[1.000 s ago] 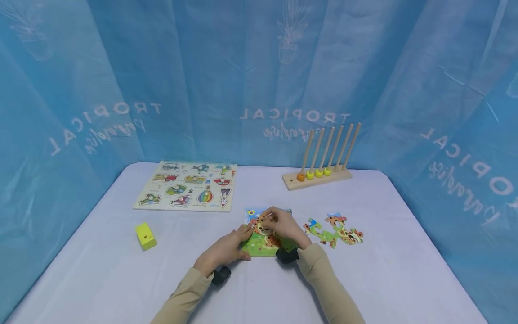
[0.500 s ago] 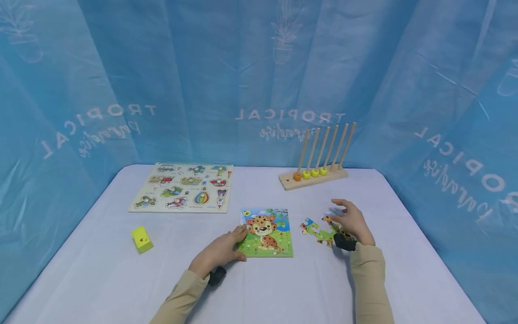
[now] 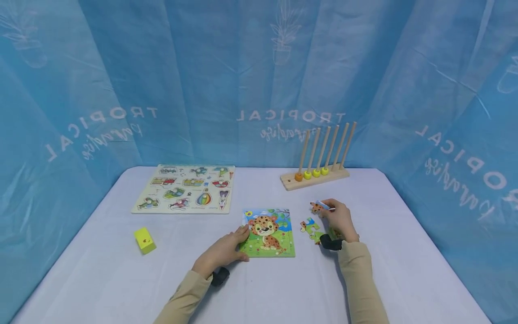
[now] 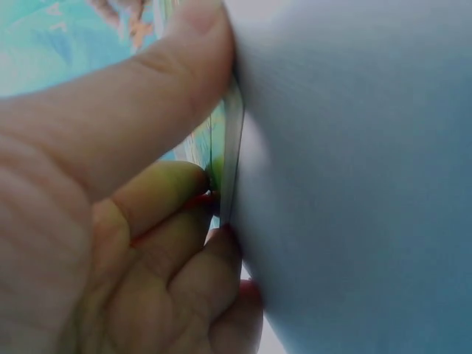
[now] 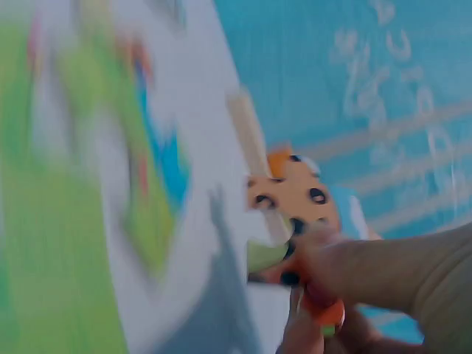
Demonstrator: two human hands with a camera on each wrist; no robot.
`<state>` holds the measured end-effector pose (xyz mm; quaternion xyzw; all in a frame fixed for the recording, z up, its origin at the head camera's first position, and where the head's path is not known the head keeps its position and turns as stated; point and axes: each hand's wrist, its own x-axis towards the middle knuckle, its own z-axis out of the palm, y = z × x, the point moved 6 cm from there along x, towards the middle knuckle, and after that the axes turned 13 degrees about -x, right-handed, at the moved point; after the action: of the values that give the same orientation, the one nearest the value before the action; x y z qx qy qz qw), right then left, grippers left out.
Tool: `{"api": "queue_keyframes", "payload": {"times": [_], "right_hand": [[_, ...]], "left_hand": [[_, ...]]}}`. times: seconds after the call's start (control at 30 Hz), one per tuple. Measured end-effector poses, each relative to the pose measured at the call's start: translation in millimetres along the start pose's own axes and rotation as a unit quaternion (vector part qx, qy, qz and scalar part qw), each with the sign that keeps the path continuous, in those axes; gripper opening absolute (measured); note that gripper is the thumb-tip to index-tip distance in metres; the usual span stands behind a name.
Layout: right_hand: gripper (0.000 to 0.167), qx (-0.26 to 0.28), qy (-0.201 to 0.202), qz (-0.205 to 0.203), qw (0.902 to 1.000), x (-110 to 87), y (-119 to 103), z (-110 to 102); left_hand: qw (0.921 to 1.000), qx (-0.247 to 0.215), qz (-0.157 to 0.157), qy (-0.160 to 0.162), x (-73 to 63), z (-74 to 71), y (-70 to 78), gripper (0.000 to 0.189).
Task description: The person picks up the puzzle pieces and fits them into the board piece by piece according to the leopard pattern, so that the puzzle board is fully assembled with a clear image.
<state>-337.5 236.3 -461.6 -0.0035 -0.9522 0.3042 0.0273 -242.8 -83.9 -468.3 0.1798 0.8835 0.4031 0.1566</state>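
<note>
My right hand (image 3: 341, 219) pinches a spotted puzzle piece (image 3: 316, 207) between thumb and fingers, raised above the table. In the right wrist view the piece (image 5: 299, 195) shows orange with black spots and a bit of pale blue. Below and left of that hand lie loose puzzle pieces (image 3: 310, 224), partly hidden by the wrist. My left hand (image 3: 222, 253) rests at the left edge of a square leopard puzzle board (image 3: 283, 246), fingers over the side and thumb near its front corner. The board's edge (image 4: 233, 158) shows beside the thumb in the left wrist view.
A wooden bead stand (image 3: 315, 179) with tall pegs stands at the back right. A vehicle knob puzzle (image 3: 194, 191) lies at the back left. A yellow block (image 3: 145, 240) sits on the left, and a blue curtain (image 3: 226, 81) hangs behind the white table.
My right hand has moved from the leopard board to the loose pieces and picked up a spotted one, bringing it slightly left. My left hand stays at the board's edge.
</note>
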Motion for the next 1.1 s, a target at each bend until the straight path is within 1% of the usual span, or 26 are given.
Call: {"api": "queue_keyframes", "payload": {"times": [0.07,0.2,0.3,0.4,0.5,0.6,0.63,0.73,0.83,0.93,1.1], "right_hand": [[0.031,0.040,-0.017,-0.003,0.9991,0.9,-12.4,8.6],[0.031,0.096,-0.057,-0.035,0.9930,2.7,-46.1,32.6],[0.029,0.110,-0.079,-0.062,0.9888,1.7,-73.0,53.3],[0.025,0.121,-0.103,-0.088,0.9834,-0.7,-94.6,73.7],[0.023,0.134,-0.140,-0.108,0.9750,-4.8,-108.0,91.8],[0.021,0.141,-0.155,-0.107,0.9719,-7.0,-111.3,103.3],[0.020,0.142,-0.155,-0.101,0.9724,-7.3,-110.8,105.5],[0.017,0.134,-0.134,-0.090,0.9778,-6.2,-109.4,106.3],[0.015,0.100,-0.101,-0.092,0.9855,-5.2,-110.6,102.5],[0.014,0.061,-0.070,-0.097,0.9910,-5.1,-112.8,98.7],[0.014,0.036,-0.042,-0.104,0.9930,-6.0,-116.6,98.6]], "left_hand": [[1.0000,-0.001,0.003,-0.003,0.8,0.9,-0.6,0.080],[1.0000,0.003,0.004,-0.005,1.4,-0.2,-2.1,0.079],[1.0000,0.006,0.004,-0.005,0.6,-1.3,-1.7,0.079],[1.0000,0.004,0.004,-0.006,0.1,-0.8,-1.4,0.079],[1.0000,0.000,0.003,-0.008,-0.5,0.5,-1.0,0.079],[0.9999,-0.004,0.002,-0.009,-0.8,1.5,-1.3,0.079],[1.0000,-0.003,0.002,-0.009,-0.8,1.5,-0.9,0.079],[1.0000,-0.003,0.001,-0.005,-0.3,1.1,-0.7,0.079],[1.0000,0.002,0.002,-0.002,0.2,0.3,0.4,0.078],[1.0000,0.002,0.002,-0.002,0.8,0.5,1.1,0.077],[1.0000,-0.002,0.002,0.000,-0.4,0.2,3.1,0.078]]}}
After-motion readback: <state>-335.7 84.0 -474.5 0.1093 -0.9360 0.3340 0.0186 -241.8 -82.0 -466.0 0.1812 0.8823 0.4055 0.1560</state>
